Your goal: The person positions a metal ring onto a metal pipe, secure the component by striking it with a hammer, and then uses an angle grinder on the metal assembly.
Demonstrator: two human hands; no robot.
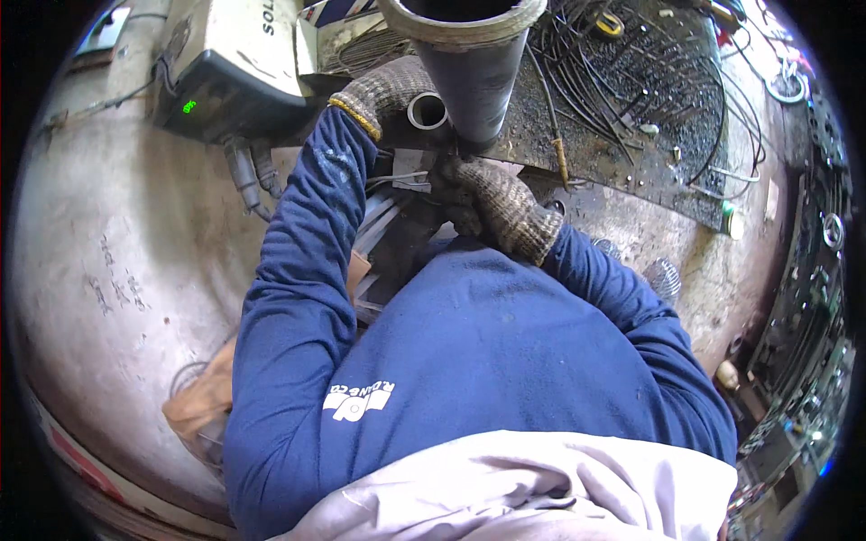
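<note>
Head view, landmark: a dark cylinder [469,86] with a pale rim, its wide mouth toward the top edge and its narrower foot toward the person.
Left hand: the left hand [397,87], in a brown-grey knitted glove with a yellow cuff edge, is at the cylinder's left side; its fingertips are hidden, so I cannot tell whether it grips.
Right hand: the right hand [492,198], in a matching glove, is just below the cylinder's foot, fingers bent; what lies within them is too dark to make out, so I cannot tell its hold.
Short ring: a pale-edged round tube end [427,112] shows between the left hand and the cylinder's foot.
Machine: a white box-shaped machine [244,54] with a dark front and a green display [189,107] stands left of the cylinder.
Thin rods: a bundle [365,50] lies between the machine and the cylinder.
Bench: a dark, grimy bench top [528,135] spreads right of the cylinder.
Cables: black cables [586,81] loop over it, right of the cylinder.
Copper-coloured tip: a rod end [562,162] points toward the person, right of the cylinder's foot.
Clothing: blue sleeves [302,225] and a pale cloth [541,487] are below the cylinder, toward the lower edge.
</note>
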